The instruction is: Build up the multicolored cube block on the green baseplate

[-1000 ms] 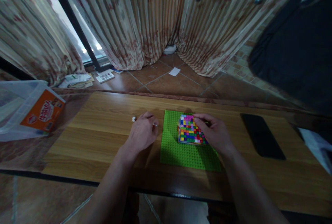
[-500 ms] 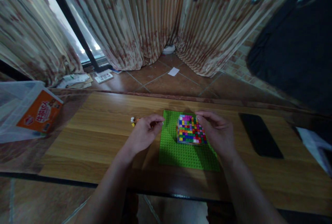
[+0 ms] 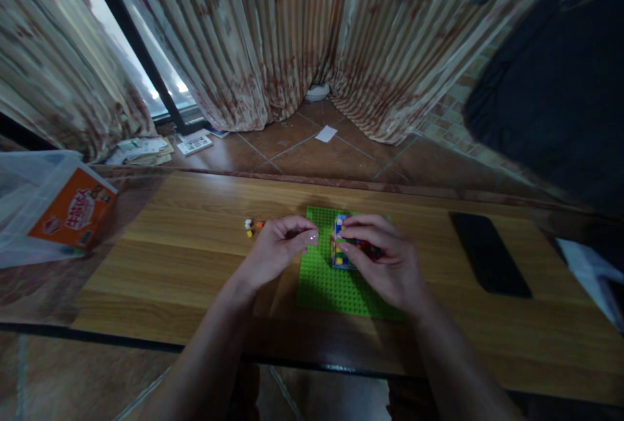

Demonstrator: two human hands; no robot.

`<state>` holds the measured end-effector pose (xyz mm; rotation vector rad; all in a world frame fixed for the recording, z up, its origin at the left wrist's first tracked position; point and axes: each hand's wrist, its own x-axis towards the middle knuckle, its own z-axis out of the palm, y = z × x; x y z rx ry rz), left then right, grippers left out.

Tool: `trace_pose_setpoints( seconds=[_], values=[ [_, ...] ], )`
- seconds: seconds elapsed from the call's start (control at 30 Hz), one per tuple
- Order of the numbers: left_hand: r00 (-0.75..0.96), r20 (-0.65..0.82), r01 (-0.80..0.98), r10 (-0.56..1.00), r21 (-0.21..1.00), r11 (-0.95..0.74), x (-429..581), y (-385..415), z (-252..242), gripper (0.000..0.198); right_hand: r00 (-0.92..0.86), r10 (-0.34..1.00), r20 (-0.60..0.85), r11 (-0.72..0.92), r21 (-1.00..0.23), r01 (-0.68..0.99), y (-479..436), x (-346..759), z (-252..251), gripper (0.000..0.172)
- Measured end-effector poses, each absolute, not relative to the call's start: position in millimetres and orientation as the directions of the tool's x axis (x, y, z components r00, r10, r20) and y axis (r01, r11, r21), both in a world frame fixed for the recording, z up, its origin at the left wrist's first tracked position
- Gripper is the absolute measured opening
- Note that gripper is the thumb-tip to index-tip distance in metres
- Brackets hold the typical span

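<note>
Above the left edge of a green studded baseplate (image 3: 319, 291), my left hand (image 3: 275, 249) is closed in a pinch. Between its thumb and forefinger shows a small pale toy brick (image 3: 313, 237). My right hand (image 3: 387, 262) reaches over a block of multicoloured toy bricks (image 3: 340, 256) on the baseplate and covers most of its top. Its thumb and fingertips are drawn together at the block's left part; what they hold, if anything, I cannot make out. Several loose white, orange and yellow bricks (image 3: 249, 233) lie on the wood left of my left hand.
The wooden table (image 3: 170, 258) carries a black phone-like slab (image 3: 490, 255) on the right. A clear plastic box with an orange label (image 3: 75, 210) stands at the left. White papers (image 3: 589, 278) lie at the right edge. Curtains (image 3: 287, 38) hang beyond the table.
My right hand has moved left from the block's right side to over its top. My left hand has shifted slightly right, still pinched.
</note>
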<state>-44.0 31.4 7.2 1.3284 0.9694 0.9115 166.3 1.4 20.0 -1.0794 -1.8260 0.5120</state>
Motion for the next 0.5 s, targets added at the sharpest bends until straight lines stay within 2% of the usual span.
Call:
trace_pose_setpoints(
  seconds=[0.33,0.5],
  values=[
    [0.448,-0.073,-0.135,0.891,0.980,0.148,-30.7,22.3,10.5,0.031,-0.346,0.786,0.513,0.611,-0.552,0.568,-3.1,162.3,18.9,0.006],
    [0.459,-0.061,-0.146,0.886,0.979,0.144,-26.9,21.4,12.3,0.032,-0.355,0.773,0.525,0.625,-0.536,0.567,-2.9,161.6,17.7,0.003]
  ],
)
